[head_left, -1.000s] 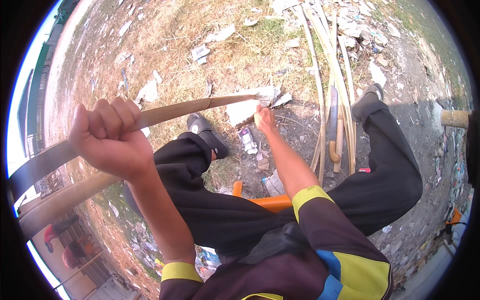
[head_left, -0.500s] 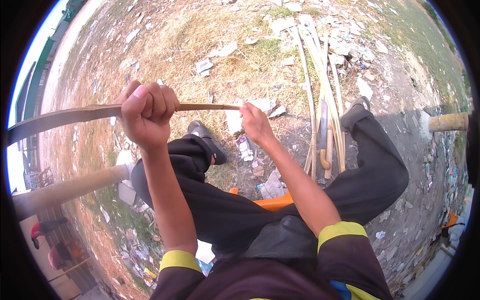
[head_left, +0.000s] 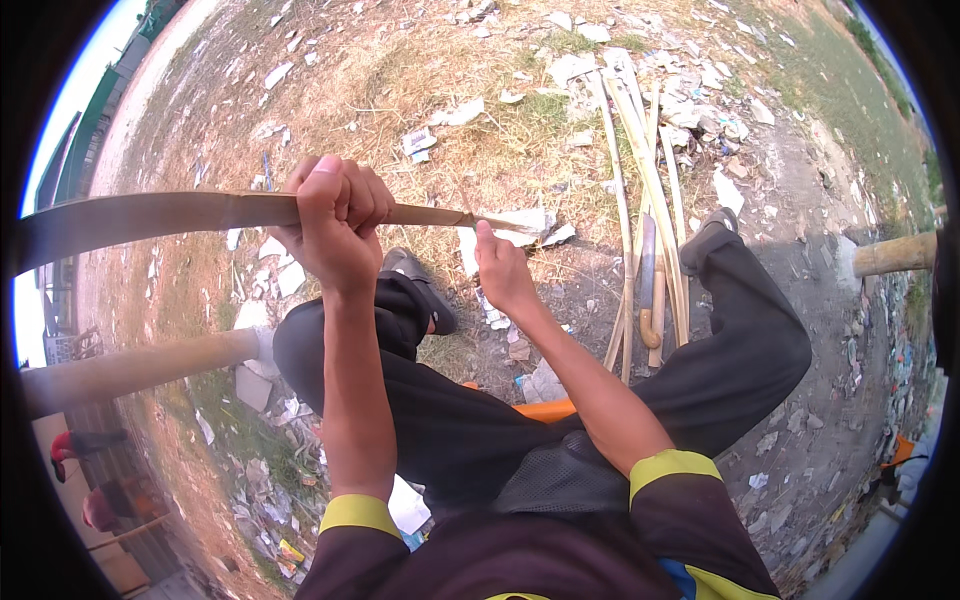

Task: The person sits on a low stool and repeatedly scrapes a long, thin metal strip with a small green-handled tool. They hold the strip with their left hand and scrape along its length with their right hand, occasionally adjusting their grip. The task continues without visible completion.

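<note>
A long bamboo strip (head_left: 180,212) stretches across in front of me, running out past the left rim. My left hand (head_left: 338,215) is wrapped in a fist round it. Further right, at the strip's narrow end, my right hand (head_left: 507,272) has its fingers curled and its thumb up against the strip. Part of that grip is hidden. On the ground to the right lies a large knife (head_left: 648,255) with a wooden handle, beside several pale bamboo strips (head_left: 640,130).
My legs in dark trousers (head_left: 740,340) are spread, with an orange seat edge (head_left: 545,410) between them. Thick bamboo poles lie at left (head_left: 140,370) and right (head_left: 895,254). Paper scraps (head_left: 420,142) litter the dry grass. Two people are at the lower left (head_left: 85,450).
My left hand has shifted right along with the view. The strip now slopes down slightly toward its right end, and my right hand sits a little lower, thumb raised.
</note>
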A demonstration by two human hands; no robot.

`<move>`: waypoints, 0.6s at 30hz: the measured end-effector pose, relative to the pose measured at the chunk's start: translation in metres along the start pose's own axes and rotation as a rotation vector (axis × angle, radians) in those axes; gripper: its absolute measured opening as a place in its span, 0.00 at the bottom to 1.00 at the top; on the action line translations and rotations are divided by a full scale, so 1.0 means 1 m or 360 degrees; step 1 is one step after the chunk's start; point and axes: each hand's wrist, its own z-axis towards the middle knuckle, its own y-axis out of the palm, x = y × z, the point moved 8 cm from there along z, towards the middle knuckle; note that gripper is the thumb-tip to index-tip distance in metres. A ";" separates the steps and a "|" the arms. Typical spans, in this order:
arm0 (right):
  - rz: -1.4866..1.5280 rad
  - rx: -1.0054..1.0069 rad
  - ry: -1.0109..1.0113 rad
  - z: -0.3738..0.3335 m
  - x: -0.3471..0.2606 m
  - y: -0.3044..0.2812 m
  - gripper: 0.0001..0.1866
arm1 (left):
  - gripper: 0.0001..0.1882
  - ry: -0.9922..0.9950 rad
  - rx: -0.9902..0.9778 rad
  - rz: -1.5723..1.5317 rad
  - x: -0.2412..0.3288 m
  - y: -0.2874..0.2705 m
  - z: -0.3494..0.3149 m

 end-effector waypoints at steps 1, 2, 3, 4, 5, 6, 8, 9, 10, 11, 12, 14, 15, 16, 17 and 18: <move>-0.0124 -0.0013 0.0066 0.006 0.008 0.001 0.39 | 0.18 -0.0010 0.0001 -0.0023 -0.001 -0.005 0.002; -0.0248 -0.0025 0.0133 0.012 0.016 0.000 0.40 | 0.17 -0.0019 0.0001 -0.0047 -0.003 -0.009 0.005; -0.0351 -0.0017 0.0178 0.019 0.016 -0.002 0.40 | 0.17 -0.0004 -0.0025 -0.0065 -0.003 -0.009 0.011; -0.0327 -0.0079 0.0169 0.018 0.018 -0.005 0.41 | 0.17 -0.0005 0.0019 -0.0213 -0.004 -0.007 0.009; -0.0304 -0.0067 0.0159 0.019 0.017 -0.008 0.41 | 0.17 0.0003 -0.0058 -0.0202 -0.005 -0.006 0.003; -0.0286 -0.0082 0.0173 0.012 0.018 -0.008 0.41 | 0.17 -0.0010 -0.0042 -0.0197 -0.005 -0.004 0.001; -0.0265 -0.0117 0.0216 0.010 0.018 -0.009 0.40 | 0.17 -0.0031 -0.0030 -0.0189 -0.004 0.001 -0.001; -0.0242 -0.0105 0.0167 0.008 0.010 -0.011 0.40 | 0.17 -0.0017 -0.0043 -0.0190 -0.003 0.002 0.002; -0.0220 -0.0094 0.0118 0.005 0.002 -0.013 0.40 | 0.17 -0.0002 -0.0055 -0.0190 -0.002 0.003 0.005; -0.0197 -0.0086 0.0067 0.005 -0.004 -0.013 0.40 | 0.17 0.0021 -0.0083 -0.0208 -0.001 0.006 0.008; -0.0215 -0.0104 0.0118 0.006 0.003 -0.011 0.40 | 0.17 0.0032 -0.0108 -0.0228 -0.001 0.009 0.009; -0.0286 -0.0155 0.0290 0.006 0.035 0.000 0.39 | 0.17 -0.0009 -0.0129 -0.0183 -0.006 0.008 0.003; -0.0327 -0.0150 0.0346 0.013 0.050 -0.001 0.39 | 0.17 -0.0010 -0.0154 -0.0143 -0.006 0.011 0.004; -0.0420 -0.0058 0.0309 0.014 0.058 -0.006 0.38 | 0.17 -0.0021 -0.0182 -0.0096 -0.006 0.013 0.004; -0.0401 -0.0016 0.0278 0.011 0.068 -0.008 0.37 | 0.17 -0.0027 -0.0201 -0.0096 -0.006 0.016 0.003; -0.0378 0.0030 0.0233 0.010 0.067 -0.011 0.37 | 0.17 -0.0017 -0.0224 -0.0093 -0.007 0.019 0.004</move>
